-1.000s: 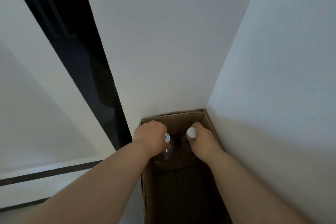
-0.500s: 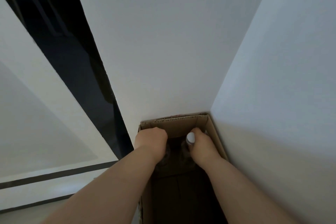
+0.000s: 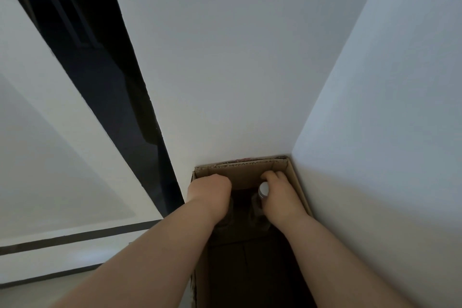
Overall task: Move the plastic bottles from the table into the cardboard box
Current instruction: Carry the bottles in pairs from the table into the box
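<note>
An open cardboard box (image 3: 240, 170) stands on the floor in the corner between two white walls. Both my arms reach down into its far end. My left hand (image 3: 211, 191) is closed over the top of a clear plastic bottle (image 3: 228, 207), whose cap is hidden under the fist. My right hand (image 3: 277, 195) grips a second clear bottle (image 3: 256, 205) at the neck; its white cap (image 3: 263, 189) shows beside my thumb. Both bottles stand upright, side by side, low inside the box near its far wall.
White walls close in behind and to the right of the box. A dark gap (image 3: 105, 87) runs diagonally on the left, beside a white surface with a dark stripe (image 3: 75, 235). The box's near half (image 3: 250, 270) is dark inside.
Both hands have gone lower and farther into the box with their bottles. The left bottle's cap, visible a second ago, is now covered by my left fist.
</note>
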### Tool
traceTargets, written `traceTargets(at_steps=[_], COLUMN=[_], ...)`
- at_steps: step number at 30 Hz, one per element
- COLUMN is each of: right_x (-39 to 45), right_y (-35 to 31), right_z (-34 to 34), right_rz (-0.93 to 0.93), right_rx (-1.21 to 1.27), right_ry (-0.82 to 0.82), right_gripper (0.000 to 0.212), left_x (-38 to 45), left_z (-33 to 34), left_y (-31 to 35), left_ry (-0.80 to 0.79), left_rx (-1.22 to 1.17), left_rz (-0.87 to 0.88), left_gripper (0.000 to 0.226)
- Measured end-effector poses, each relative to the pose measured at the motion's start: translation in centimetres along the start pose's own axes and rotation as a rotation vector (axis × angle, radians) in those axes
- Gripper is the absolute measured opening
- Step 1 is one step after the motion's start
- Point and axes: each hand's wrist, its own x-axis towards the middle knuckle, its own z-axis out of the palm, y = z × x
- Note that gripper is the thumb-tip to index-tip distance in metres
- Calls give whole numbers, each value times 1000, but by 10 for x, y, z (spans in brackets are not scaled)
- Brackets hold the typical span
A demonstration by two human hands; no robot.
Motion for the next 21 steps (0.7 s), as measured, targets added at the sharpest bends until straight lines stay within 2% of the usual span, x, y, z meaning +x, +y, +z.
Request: traceTargets(at_steps=[4,8,12,16,21], right_x=[-5,-17,-39,-77,-136], right_y=[0,-3,-10,-25,-44], right_z=[-3,-9,-20,-40,-61], right_rz=[-19,-40,-65,-123,-204], right_rx=[41,89,212,376,407], right_ry=[24,65,126,192,272], right_gripper=[56,60,65,64,66], left_x=[-2,-16,-44,-81,-136], left_z=[-5,-9,-13,-17,-25], left_y=[-7,-22,-35,-45,-50], left_ry=[26,111,170,208,296], left_rx=[-179,-580,-921,-1013,-1018], left_rz=[49,119,155,189,226], left_gripper=[23,55,65,70,73])
